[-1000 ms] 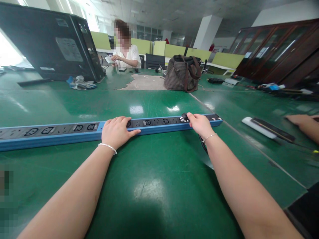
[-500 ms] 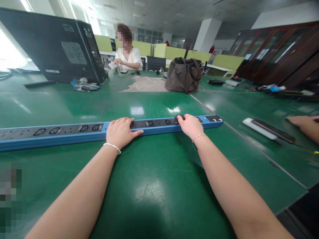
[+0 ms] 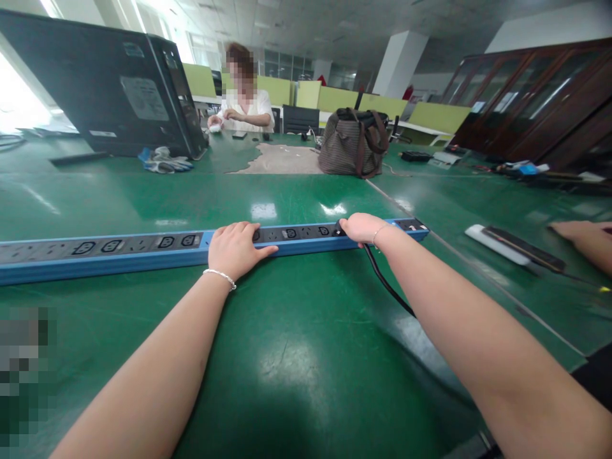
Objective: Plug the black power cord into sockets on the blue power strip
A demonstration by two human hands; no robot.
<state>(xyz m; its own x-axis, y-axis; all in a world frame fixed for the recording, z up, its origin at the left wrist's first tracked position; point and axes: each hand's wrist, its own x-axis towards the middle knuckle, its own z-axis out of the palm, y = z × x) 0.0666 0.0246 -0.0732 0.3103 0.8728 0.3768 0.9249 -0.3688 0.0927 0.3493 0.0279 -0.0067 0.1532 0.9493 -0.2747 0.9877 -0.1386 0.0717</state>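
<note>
A long blue power strip with a row of black sockets lies across the green table. My left hand grips it near the middle, with the fingers over the top and far side and the thumb along the near edge. Toward the strip's right end, my right hand pinches a black plug at the sockets. A black cable runs from under that hand toward me, passing partly beneath my forearm. How deep the plug sits in its socket cannot be made out.
To the right, a white-and-black bar lies near another person's hand. At the back stand a dark computer case, gloves and a brown bag. A person in white sits across the table.
My right wrist has turned and the forearm has swung to the right, so the plug's cable now shows. My left hand keeps its place on the power strip.
</note>
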